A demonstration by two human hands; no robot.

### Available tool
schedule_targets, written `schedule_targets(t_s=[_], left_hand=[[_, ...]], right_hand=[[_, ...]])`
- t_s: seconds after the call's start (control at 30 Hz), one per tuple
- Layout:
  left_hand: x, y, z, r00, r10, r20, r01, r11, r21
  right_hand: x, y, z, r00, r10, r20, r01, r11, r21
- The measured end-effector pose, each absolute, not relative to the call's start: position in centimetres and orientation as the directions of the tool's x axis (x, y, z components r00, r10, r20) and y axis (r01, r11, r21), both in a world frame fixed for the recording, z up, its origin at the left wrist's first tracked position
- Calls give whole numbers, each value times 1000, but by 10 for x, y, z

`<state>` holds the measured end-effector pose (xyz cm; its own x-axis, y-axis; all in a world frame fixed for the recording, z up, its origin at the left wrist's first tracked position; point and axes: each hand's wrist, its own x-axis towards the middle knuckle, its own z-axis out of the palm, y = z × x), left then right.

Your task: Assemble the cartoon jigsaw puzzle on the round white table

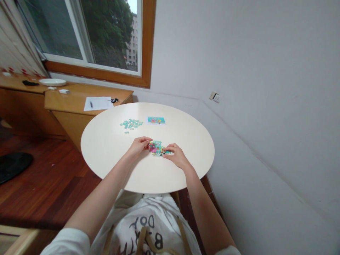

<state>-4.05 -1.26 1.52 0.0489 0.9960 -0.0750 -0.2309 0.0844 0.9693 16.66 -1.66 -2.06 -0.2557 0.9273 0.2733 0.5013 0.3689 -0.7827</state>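
Observation:
A partly joined jigsaw puzzle (157, 147), teal with pink and yellow cartoon figures, lies flat on the round white table (106, 152) in front of me. At its left edge, the curled fingers and thumb of my left hand (139, 146) close on the puzzle. My right hand (175, 155) grips its right side between thumb and fingers, which partly cover the pieces there. Farther back is a loose heap of teal puzzle pieces (131, 124), with one piece (126, 132) lying apart. Beside the heap sits a teal picture card or box (156, 120) with cartoon figures.
A wooden desk (66, 101) adjoins the table at the back left, bearing a paper sheet (97, 103), keys (114, 100) and a white plate (52, 82). The wall (239, 71) with a socket (217, 98) rises on the right, and a window (106, 32) is behind the desk.

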Motion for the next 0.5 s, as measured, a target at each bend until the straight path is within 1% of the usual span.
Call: schedule_targets(t_s=[0.5], left_hand=[[-39, -16, 21, 46, 995, -94, -216, 101, 971]], right_hand=[[167, -15, -23, -287, 918, 273, 558, 392, -731]])
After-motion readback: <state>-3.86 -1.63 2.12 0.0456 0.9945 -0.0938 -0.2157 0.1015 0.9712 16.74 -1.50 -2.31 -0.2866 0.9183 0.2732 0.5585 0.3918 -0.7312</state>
